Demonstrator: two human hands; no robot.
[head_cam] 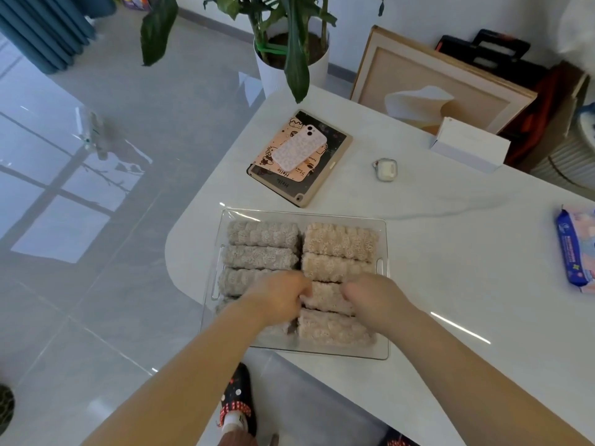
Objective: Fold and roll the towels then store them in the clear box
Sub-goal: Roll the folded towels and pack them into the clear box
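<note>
The clear box (384,239) sits at the near corner of the white table, filled with rolled towels. Several grey rolls (262,235) lie in its left column, several beige rolls (341,241) in its right column. Both my hands reach into the box at the third beige roll (326,296). My left hand (280,296) grips that roll's left end with curled fingers. My right hand (370,294) has its fingers curled over the roll's right end. The nearest beige roll (331,329) lies just below them. My left forearm hides part of the near grey rolls.
A tablet (325,181) with a phone (297,149) on it lies beyond the box. An earbud case (385,169), a white carton (470,146) and a blue wipes pack (576,249) are on the table. A potted plant (291,49) and a framed picture (431,91) stand behind.
</note>
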